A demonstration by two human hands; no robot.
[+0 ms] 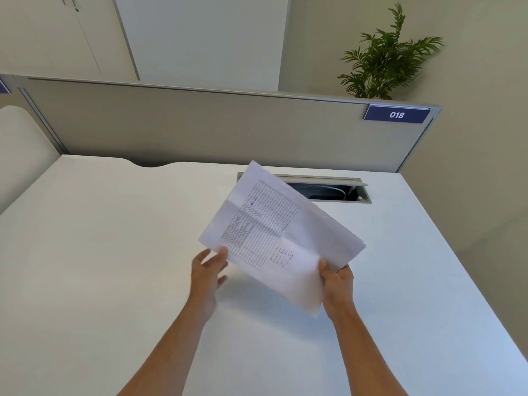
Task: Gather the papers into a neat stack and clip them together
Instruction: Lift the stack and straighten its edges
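Note:
A stack of white papers (pixel 274 232) hangs tilted in the air above the white desk (pixel 114 252); the top sheet carries a printed table and some handwriting. My right hand (pixel 335 284) grips the stack at its near right edge, thumb on top. My left hand (pixel 208 275) is at the stack's near left corner with straight fingers, the fingertips touching the paper's edge. The sheets are roughly aligned, with a few edges fanning out at the right. No clip is in view.
An open cable tray (pixel 328 190) is set into the desk's far side, partly behind the papers. A grey partition (pixel 200 127) with a "018" sign (pixel 396 114) stands at the back. A plant (pixel 385 58) rises behind it.

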